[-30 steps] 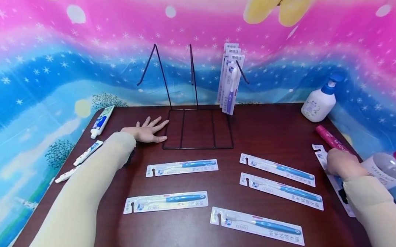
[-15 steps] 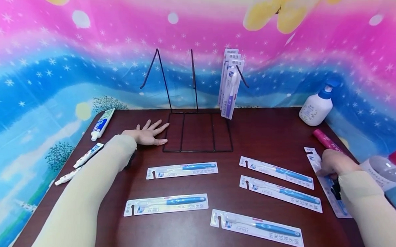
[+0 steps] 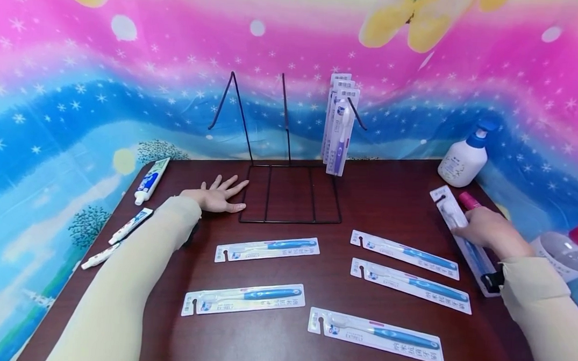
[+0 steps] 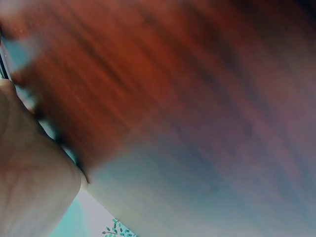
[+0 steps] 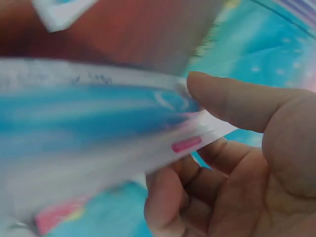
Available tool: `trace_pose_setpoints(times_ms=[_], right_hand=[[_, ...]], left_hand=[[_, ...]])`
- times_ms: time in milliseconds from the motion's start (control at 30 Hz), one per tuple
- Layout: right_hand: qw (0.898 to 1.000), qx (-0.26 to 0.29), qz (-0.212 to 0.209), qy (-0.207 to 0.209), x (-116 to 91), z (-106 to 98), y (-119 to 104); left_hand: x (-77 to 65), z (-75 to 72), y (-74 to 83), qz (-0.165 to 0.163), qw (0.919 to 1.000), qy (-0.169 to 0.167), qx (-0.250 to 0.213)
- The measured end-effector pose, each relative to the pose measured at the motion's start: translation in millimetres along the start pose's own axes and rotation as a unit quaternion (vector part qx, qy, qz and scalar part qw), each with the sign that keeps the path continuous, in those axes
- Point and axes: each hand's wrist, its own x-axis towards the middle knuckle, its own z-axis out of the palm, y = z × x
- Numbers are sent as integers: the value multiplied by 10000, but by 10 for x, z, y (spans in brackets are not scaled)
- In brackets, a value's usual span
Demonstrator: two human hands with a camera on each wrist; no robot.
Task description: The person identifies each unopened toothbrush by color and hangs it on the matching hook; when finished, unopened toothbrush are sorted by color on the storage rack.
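Note:
My right hand point(image 3: 492, 231) pinches a blue toothbrush in its blister pack point(image 3: 449, 210) at the table's right side. In the right wrist view the thumb presses on the toothbrush pack point(image 5: 89, 118) near its edge, with fingers bent beneath. My left hand point(image 3: 216, 198) lies on the table with fingers spread, thumb and fingertips at the left side of a black wire rack point(image 3: 291, 222). The left wrist view shows only part of that hand point(image 4: 34, 173). Several purple toothbrush packs point(image 3: 340, 134) hang from the rack's right hook; its left and middle hooks carry nothing.
Several blue toothbrush packs point(image 3: 404, 285) lie spread over the brown table. Toothpaste tubes point(image 3: 151, 181) line the left edge. A white pump bottle point(image 3: 462, 161), a pink tube point(image 3: 469, 200) and a red-capped clear bottle point(image 3: 559, 254) stand or lie on the right. A printed cloth hangs behind.
My right hand has taken hold of the rightmost toothbrush pack and shifted it toward the back and left. The left hand keeps its place beside the rack. The head view has tilted slightly.

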Motion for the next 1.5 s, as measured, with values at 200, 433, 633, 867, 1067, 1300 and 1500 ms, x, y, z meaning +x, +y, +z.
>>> trace_pose_setpoints(times_ms=[200, 433, 633, 867, 1067, 1300, 1500], right_hand=[[9960, 412, -411, 679, -127, -185, -360], [9870, 683, -760, 1242, -311, -317, -867], [9744, 1072, -1111, 1637, -413, -322, -1247], [9522, 1468, -1749, 2030, -493, -261, -1656], [9344, 1845, -2402, 1876, -475, -134, -2011], [9140, 2119, -3020, 1686, -392, -10, -2410], [9037, 2185, -3301, 1632, -307, 13, -2708]], left_hand=[[0, 20, -18, -4, 10000, 36, 26], [-10, 28, -26, 2, 10000, 58, 8], [-22, 23, -14, -14, 10000, 50, -14], [-20, 11, -10, -21, 10000, 25, -10], [1, 9, -3, 12, 10000, 37, -12], [7, 14, -9, 9, 10000, -12, -66], [-16, 1, 11, -28, 10000, 36, -70]])
